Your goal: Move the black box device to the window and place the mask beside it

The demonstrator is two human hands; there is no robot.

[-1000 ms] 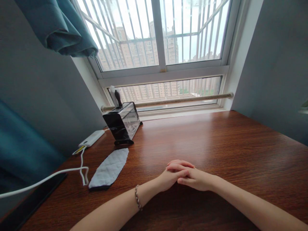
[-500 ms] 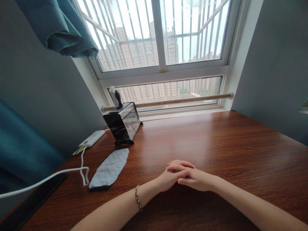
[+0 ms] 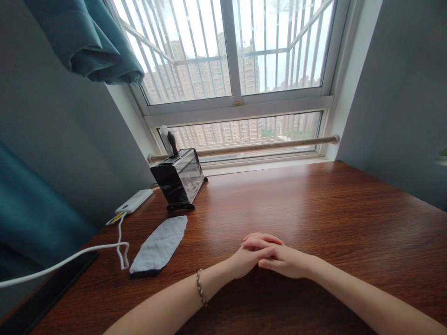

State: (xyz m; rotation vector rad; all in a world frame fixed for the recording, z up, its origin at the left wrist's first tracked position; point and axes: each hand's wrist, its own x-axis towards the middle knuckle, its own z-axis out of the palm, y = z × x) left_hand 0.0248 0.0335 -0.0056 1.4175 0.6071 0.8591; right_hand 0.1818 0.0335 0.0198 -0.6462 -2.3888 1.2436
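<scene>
My left hand (image 3: 247,257) and my right hand (image 3: 291,260) are clasped together over the table (image 3: 335,214), near its front middle. The left fingers lie across the back of the right hand, with the left thumb on top. Just below it shows the right thumb; the other right fingers are mostly hidden under the left hand. No object is visible between the hands. A chain bracelet (image 3: 200,287) circles the left wrist. To the left of the hands lies a pale grey quilted cloth pad (image 3: 159,245) with a dark edge, apart from both.
A black tissue box (image 3: 178,179) with a clear side stands at the back left. Beside it are a white power bank (image 3: 134,201) and a white cable (image 3: 66,257) that runs off left. Behind the table is a barred window (image 3: 237,65), with a blue curtain (image 3: 94,46) on the left.
</scene>
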